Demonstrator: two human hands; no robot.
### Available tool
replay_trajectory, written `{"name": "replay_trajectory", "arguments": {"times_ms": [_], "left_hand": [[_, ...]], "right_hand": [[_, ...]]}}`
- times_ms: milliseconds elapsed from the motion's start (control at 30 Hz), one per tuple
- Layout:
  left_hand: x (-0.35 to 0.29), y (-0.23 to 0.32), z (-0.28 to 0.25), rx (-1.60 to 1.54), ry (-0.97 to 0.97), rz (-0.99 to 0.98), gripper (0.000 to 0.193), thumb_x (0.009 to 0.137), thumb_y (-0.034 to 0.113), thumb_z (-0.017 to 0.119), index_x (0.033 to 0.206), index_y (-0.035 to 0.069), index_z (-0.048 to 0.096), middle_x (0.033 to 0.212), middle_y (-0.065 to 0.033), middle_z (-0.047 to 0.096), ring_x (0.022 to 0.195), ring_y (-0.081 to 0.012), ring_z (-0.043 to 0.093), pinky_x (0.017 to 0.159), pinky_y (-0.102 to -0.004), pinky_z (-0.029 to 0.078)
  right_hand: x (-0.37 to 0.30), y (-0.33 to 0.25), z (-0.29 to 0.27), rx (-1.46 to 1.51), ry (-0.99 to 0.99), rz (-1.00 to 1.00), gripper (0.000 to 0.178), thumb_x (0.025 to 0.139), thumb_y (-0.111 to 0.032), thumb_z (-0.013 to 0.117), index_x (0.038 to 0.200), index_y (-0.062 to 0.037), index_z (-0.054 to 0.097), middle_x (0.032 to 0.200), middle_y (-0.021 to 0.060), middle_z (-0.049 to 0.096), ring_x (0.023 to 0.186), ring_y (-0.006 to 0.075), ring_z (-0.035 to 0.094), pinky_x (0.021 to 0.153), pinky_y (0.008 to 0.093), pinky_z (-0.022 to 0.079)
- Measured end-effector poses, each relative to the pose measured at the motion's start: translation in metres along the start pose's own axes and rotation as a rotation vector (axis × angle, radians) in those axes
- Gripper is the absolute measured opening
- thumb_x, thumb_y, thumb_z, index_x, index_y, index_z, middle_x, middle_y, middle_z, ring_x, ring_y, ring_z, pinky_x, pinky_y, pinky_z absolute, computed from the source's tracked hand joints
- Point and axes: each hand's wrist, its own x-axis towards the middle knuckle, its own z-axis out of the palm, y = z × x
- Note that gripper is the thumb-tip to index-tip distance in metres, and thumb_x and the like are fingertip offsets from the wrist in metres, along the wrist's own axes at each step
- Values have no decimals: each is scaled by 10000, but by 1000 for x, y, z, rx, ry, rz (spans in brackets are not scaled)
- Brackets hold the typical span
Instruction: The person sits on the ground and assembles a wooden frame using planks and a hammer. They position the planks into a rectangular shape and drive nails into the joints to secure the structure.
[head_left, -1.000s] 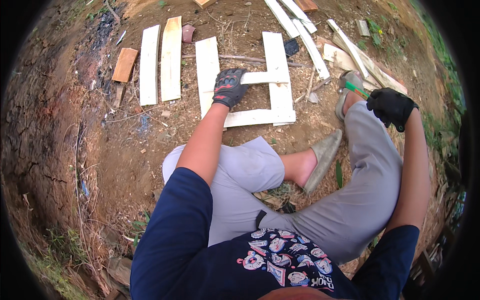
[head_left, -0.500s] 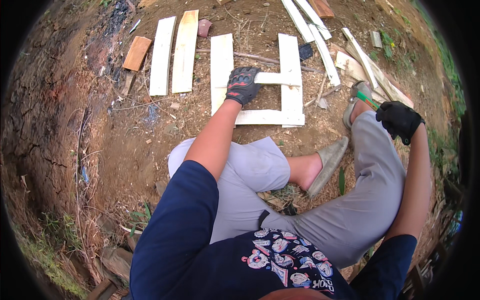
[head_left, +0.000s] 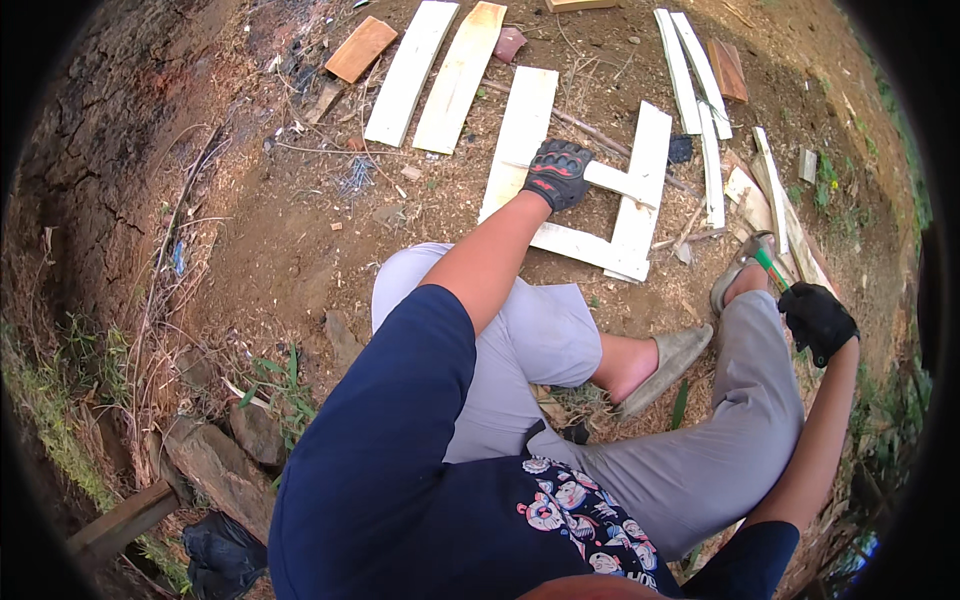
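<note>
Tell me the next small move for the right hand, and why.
Probably bring the black-gloved right hand, with its slim green-handled tool, toward the pale, flat wooden crosspiece: the black-and-red-gloved left hand is at that piece, while the tool is off to its right.

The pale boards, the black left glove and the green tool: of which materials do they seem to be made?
Pale boards: bare wood, apparently unpainted, from the matt, uneven cream surface. Black left glove: probably fabric, dull-looking, with raised knuckle pieces that could be rubber or plastic. Green tool: its bright, even colour suggests plastic or painted material; too little shows to decide.
</note>
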Motion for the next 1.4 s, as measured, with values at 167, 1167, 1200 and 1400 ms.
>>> {"name": "replay_trajectory", "arguments": {"times_ms": [167, 1167, 1200, 1400], "left_hand": [[-8, 12, -29, -50, 87, -9, 656, 883, 385, 773, 1462, 112, 630, 1493, -162, 617, 1413, -363, 558, 1247, -483, 384], [-200, -324, -107, 665, 150, -673, 307, 995, 319, 580, 987, 129, 821, 992, -145, 804, 935, -336, 770, 864, -491, 586], [-200, -331, -106, 710, 184, -637, 303, 998, 303, 569, 974, 132, 818, 982, -146, 802, 909, -331, 770, 840, -494, 589], [-195, -328, -97, 687, 43, -579, 343, 1035, 339, 537, 1127, 120, 784, 1129, -142, 787, 1052, -321, 751, 924, -498, 572]], "right_hand": [[-5, -1, 0, -135, 39, -35, 191, 959, -256, 712, 950, -67, 697, 674, 35, 612, 538, 164, 571, 508, 356, 474], [-33, 51, -19, 59, 73, 169, 248, 916, -302, 716, 938, -56, 717, 722, 88, 655, 524, 229, 626, 495, 411, 530], [-30, 49, -20, 55, 70, 144, 250, 916, -302, 710, 935, -52, 715, 732, 93, 661, 528, 229, 633, 503, 409, 543], [-37, 33, -20, 85, 81, 70, 262, 916, -302, 695, 976, -47, 697, 756, 87, 645, 532, 216, 632, 483, 394, 534]]}}
